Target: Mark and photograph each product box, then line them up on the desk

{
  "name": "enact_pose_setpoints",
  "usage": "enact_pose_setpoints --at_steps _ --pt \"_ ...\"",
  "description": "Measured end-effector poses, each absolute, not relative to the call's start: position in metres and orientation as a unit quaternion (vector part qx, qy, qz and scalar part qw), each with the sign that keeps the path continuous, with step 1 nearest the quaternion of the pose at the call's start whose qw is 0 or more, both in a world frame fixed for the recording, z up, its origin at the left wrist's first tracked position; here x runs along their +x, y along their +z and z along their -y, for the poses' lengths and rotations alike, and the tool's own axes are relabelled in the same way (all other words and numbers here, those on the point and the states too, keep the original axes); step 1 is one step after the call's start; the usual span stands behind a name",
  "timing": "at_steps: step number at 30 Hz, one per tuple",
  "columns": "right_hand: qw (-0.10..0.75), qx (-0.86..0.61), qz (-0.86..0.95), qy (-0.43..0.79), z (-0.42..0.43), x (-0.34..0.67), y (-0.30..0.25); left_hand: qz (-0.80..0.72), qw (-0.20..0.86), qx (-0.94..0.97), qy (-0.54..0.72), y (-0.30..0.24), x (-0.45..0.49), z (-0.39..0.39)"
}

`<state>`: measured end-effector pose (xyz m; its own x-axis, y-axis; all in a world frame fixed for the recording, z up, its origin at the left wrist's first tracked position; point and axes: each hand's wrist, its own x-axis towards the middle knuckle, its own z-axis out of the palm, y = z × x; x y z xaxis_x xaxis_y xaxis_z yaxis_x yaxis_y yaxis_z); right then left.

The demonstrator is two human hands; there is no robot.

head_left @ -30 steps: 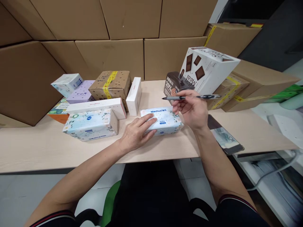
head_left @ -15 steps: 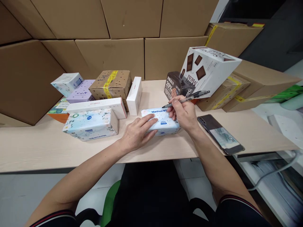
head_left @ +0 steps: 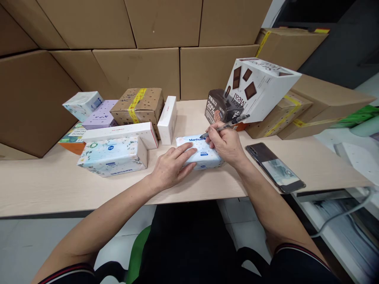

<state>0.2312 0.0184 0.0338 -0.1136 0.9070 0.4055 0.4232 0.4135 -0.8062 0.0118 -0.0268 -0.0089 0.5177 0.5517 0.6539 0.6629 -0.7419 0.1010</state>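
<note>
A soft pack of tissues with a blue and white floral wrapper lies on the table in front of me. My left hand rests on its left end, fingers stretched and spread over the top, thumb along the near side. My right hand is closed around a pen with a clear barrel, held slanting up to the right. The pen's tip is at the printed brand name on the pack's top, either touching it or just above; I cannot tell which. Part of the lettering is hidden by the pen and fingers.
Left stand another tissue pack, a long white box, a taped carton and a small white box. A dark box and a tilted white box stand back right. A phone lies right. Large cartons wall the back.
My right hand has shifted slightly left with the pen, and the pen's tip has moved a little left and down on the tissue pack. My left hand has stayed in place.
</note>
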Motion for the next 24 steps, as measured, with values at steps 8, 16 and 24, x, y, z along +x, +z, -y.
enact_pose_setpoints --at_steps 8,16,24 --pt "0.461 -0.489 0.693 0.26 -0.018 0.231 0.036 0.355 0.075 -0.868 -0.339 -0.01 0.011 0.027" --pt "0.505 -0.459 0.666 0.302 -0.021 0.232 0.029 0.365 0.067 -0.866 -0.336 -0.011 0.011 0.026" --pt "0.616 -0.474 0.56 0.285 -0.025 0.27 0.036 0.355 0.094 -0.861 -0.351 -0.011 0.01 0.025"
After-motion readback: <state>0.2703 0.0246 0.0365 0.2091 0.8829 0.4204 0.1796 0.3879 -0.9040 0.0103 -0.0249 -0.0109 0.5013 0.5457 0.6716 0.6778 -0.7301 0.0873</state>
